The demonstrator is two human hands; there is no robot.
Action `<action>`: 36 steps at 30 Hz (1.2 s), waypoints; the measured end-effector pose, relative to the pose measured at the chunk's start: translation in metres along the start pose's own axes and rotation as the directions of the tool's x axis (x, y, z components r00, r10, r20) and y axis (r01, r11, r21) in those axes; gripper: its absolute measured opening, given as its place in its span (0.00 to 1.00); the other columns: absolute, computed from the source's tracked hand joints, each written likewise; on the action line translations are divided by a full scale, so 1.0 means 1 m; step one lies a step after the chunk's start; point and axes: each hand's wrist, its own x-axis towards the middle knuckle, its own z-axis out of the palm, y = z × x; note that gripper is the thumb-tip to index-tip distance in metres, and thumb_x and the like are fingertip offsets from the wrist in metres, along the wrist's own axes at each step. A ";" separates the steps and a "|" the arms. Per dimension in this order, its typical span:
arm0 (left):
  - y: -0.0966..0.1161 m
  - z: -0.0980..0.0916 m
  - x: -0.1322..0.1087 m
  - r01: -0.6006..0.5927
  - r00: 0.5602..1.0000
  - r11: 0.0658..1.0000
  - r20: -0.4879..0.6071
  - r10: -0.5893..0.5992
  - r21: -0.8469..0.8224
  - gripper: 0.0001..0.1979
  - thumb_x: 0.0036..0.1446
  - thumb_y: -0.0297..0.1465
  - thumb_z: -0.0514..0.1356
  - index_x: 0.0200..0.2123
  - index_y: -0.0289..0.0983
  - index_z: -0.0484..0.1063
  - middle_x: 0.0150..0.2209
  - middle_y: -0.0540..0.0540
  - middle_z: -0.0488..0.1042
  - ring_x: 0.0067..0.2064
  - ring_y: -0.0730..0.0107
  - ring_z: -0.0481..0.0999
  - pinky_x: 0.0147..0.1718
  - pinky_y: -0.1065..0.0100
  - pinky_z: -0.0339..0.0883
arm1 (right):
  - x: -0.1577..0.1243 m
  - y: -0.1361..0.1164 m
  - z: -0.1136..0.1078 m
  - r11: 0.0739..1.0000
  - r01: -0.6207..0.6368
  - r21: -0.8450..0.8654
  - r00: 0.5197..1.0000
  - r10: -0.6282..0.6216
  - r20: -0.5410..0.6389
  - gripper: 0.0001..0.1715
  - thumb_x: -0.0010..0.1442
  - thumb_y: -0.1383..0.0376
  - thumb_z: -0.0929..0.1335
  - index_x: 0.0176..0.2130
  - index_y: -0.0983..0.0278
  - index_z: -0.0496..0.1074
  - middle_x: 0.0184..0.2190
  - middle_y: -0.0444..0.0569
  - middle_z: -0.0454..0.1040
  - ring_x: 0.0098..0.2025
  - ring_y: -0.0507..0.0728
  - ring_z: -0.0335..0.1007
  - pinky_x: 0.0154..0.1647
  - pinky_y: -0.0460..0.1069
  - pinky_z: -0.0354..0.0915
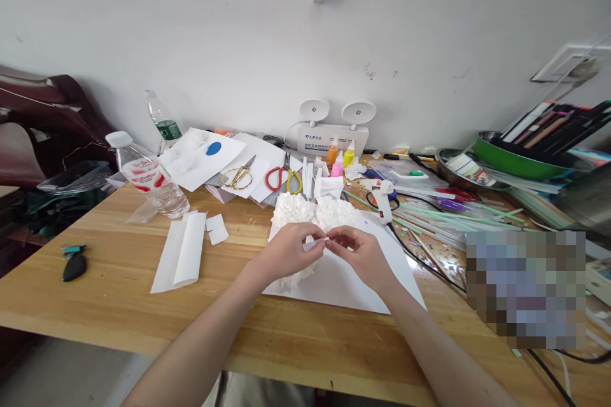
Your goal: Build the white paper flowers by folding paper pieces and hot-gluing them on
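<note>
My left hand [294, 247] and my right hand [356, 251] meet fingertip to fingertip over a white sheet [358, 289]. Both pinch a small piece of white paper [311, 245], mostly covered by my fingers. Just behind and below my hands are fluffy white clumps [292, 208] that look like crumpled paper pieces, resting on the sheet. Beyond them stand white folded paper shapes [329, 186]. A white glue gun [382, 200] lies to the right of my right hand, its black cord trailing right.
Left are a folded white paper [181, 251], paper scraps [217, 229], a water bottle [150, 178] and a black object [75, 267]. Red-and-yellow-handled scissors [285, 177] and gold scissors [238, 176] lie behind. Plastic sticks [434, 219] and a green bowl [520, 159] are right.
</note>
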 end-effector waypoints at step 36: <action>-0.001 -0.004 0.002 0.076 0.996 0.983 -0.039 -0.084 -0.165 0.10 0.53 0.31 0.51 0.27 0.36 0.70 0.28 0.51 0.73 0.31 0.73 0.69 0.28 0.73 0.59 | 0.003 0.000 -0.001 0.968 -0.122 0.218 0.992 0.113 0.053 0.11 0.48 0.59 0.69 0.31 0.63 0.69 0.27 0.44 0.69 0.30 0.52 0.64 0.32 0.47 0.61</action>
